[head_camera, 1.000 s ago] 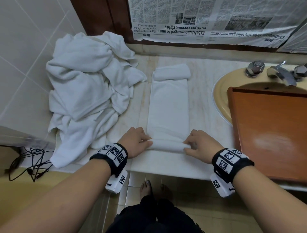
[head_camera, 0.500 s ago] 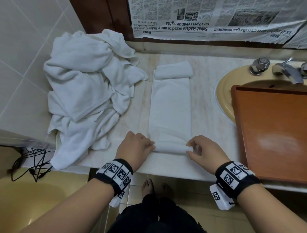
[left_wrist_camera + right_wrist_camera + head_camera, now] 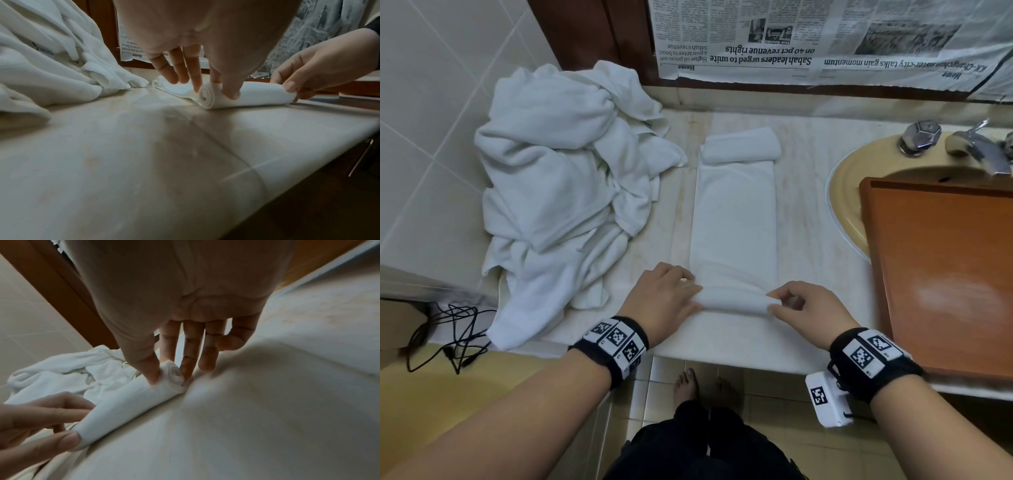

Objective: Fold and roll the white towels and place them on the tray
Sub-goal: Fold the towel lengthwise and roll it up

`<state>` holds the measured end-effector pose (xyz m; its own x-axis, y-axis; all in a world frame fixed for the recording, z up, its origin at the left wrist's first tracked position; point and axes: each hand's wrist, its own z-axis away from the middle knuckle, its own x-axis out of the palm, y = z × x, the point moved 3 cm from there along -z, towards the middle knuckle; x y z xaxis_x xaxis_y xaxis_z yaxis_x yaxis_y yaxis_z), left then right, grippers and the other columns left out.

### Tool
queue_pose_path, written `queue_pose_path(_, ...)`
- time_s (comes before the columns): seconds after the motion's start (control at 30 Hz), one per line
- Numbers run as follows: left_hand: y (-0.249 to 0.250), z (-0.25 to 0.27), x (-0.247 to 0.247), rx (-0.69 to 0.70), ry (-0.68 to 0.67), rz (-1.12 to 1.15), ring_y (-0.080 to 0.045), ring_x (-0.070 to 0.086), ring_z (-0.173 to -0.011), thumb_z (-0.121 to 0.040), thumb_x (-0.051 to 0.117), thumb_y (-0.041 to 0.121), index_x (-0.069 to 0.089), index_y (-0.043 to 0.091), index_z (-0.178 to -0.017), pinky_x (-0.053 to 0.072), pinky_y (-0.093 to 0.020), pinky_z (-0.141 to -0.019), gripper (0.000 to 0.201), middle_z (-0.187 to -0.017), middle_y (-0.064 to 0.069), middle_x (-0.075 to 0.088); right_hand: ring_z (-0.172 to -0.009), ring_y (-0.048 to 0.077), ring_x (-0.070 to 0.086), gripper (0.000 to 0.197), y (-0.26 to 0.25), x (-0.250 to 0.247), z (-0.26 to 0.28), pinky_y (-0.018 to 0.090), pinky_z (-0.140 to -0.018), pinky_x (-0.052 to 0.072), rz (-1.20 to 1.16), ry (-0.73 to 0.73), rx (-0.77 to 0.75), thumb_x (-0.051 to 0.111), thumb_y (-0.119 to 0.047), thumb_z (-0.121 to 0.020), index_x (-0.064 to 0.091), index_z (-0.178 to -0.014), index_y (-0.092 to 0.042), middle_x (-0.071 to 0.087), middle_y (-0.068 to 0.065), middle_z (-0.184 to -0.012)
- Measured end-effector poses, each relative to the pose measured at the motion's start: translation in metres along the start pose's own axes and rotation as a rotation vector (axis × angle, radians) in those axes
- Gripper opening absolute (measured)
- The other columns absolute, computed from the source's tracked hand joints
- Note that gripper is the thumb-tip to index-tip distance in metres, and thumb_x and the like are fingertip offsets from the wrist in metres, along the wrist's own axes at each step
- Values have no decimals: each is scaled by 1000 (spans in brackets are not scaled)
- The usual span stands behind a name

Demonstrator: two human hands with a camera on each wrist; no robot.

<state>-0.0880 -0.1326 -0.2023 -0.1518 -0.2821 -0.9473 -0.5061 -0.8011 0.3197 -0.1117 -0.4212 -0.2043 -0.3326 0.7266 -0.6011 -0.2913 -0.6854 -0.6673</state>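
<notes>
On counter (image 3: 808, 219): towel (image 3: 734, 219) roll thicker, advanced slightly; left hand (image 3: 664, 298), right hand (image 3: 808, 306) fingers still pinching roll ends.

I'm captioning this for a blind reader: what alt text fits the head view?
Two hands, the left hand and right hand, roll the near end of a folded white towel on a marble counter. A heap of towels lies left, an empty wooden tray right.

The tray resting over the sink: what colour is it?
Reddish-brown wood, seen best in the head view: tray.
</notes>
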Motion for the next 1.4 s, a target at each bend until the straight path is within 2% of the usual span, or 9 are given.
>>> queue_pose_path(0.17,-6,-10,3,123,-36,-60,-22,56,-118,-93,68,42,76,21,-106,50,-40,-85,26,-124,6,69,-79,2,61,8,-3,-4,-8,18,-70,40,-32,-41,39,78,-30,-87,76,-93,-34,69,-12,-82)
queue_pose_path(0.3,-11,-13,4,126,-99,-52,-21,60,-105,-98,46,49,75,22,-112,48,-37,-80,42,-116,9,71,-87,6,67,5,-2,-6,-16,22,-75,44,-63,-70,79,80,-28,-85,78,-88,-31,74,-10,-88)
queue_pose_path(0.47,-16,-19,5,-108,-183,145,-18,50,-106,-105,46,47,68,28,-124,42,-37,-97,35,-118,9,67,-81,11,67,4,-6,-9,-24,28,-76,51,-87,-82,131,81,-24,-85,77,-85,-23,75,-7,-85)
queue_pose_path(0.73,-17,-26,10,-356,-195,322,-17,42,-104,-105,51,42,75,26,-114,33,-27,-91,31,-105,5,50,-82,17,61,14,-10,-10,-29,28,-67,41,-120,-54,182,72,-28,-91,63,-101,-25,69,0,-89)
queue_pose_path(0.87,-12,-33,2,-388,-202,314,-19,57,-88,-102,55,40,73,20,-92,45,-34,-82,29,-93,-4,59,-78,18,62,11,-13,-7,-22,28,-66,43,-14,-15,49,65,-27,-96,58,-96,-36,65,4,-92)
queue_pose_path(0.97,-6,-29,-3,-482,-98,358,-12,60,-91,-97,63,41,68,29,-103,50,-32,-84,14,-97,7,63,-79,12,61,15,-17,3,-14,29,-73,50,96,70,-76,57,-25,-100,60,-93,-38,53,-5,-99)
queue_pose_path(1.07,4,-25,-3,-477,-57,318,-15,59,-89,-100,61,40,64,29,-103,50,-35,-82,12,-97,6,61,-77,15,55,15,-18,12,-3,28,-67,43,236,216,-182,57,-19,-101,68,-102,-30,46,-6,-95)
queue_pose_path(1.17,10,-19,0,-446,-44,276,-18,59,-91,-103,56,38,69,22,-105,49,-34,-83,21,-101,3,59,-84,19,52,18,-15,19,6,28,-66,41,311,335,-276,64,-12,-96,73,-107,-23,49,-3,-96)
queue_pose_path(1.4,9,-4,9,-283,18,209,-25,67,-94,-90,78,34,78,15,-112,58,-37,-79,29,-115,-5,67,-91,28,58,32,-12,27,17,36,-60,54,440,402,-384,79,-16,-80,77,-112,-17,62,4,-106)
